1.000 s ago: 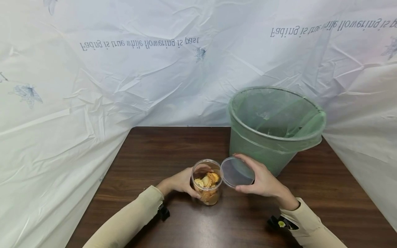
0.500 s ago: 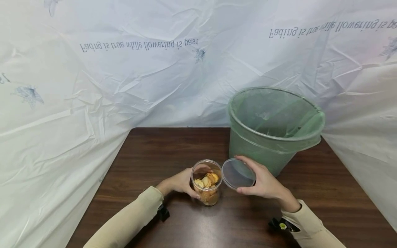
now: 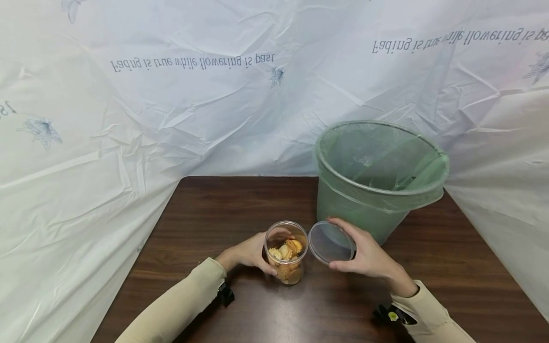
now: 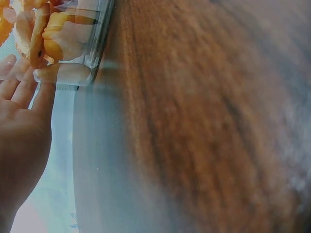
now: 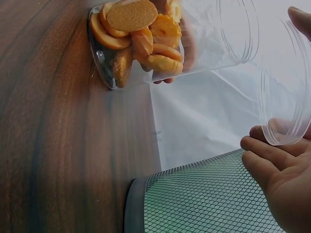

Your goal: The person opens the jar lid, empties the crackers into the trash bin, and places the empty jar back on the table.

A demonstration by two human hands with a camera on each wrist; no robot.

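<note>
Plainly the biggest thing in reach was the green-lined mesh bin (image 3: 377, 183), which stood on the desk (image 3: 206, 214) just beyond the right hand (image 3: 369, 257), almost touching its knuckles; a careless lift of that hand could have knocked the light bin backward or caught the loose liner. Next came the clear jar (image 3: 286, 252), open-mouthed and partly filled with biscuits (image 3: 288, 250), standing upright on the desk inside the curl of the left hand (image 3: 246, 252), whose fingers wrapped its far side. With its top off, a tilt or a slackened hold might have spilled biscuits across the wood. Smallest was the clear lid (image 3: 331, 242), pinched at its rim by the right hand's thumb and fingers (image 5: 265, 150), held tilted just right of the jar's mouth and close to it. Thin and smooth, it looked liable to slip from so light a pinch.
</note>
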